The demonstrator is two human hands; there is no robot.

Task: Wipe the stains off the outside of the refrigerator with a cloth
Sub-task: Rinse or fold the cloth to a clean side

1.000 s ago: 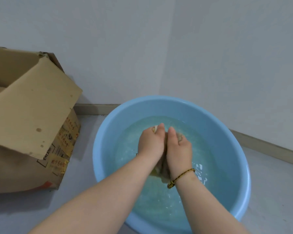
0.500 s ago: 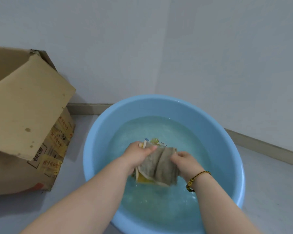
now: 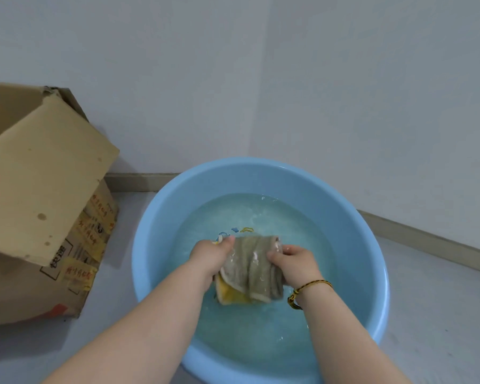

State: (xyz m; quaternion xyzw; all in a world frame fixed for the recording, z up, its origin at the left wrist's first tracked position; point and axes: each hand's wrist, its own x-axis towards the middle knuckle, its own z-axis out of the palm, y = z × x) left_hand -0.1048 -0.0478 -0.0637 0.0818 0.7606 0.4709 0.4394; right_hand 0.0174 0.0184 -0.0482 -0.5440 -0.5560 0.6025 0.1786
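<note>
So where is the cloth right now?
In the head view the cloth is low centre, gripped between the left hand and right hand over the water-filled blue basin, right of the cardboard box.

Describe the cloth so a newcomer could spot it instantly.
Find the round blue basin on the floor. There, the left hand and right hand grip the cloth between them. It is the only fabric: grey-brown with a yellow underside.

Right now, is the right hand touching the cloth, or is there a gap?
Touching. The head view shows the right hand gripping the cloth at its right side, with no gap between them; the left hand grips the other side.
</note>
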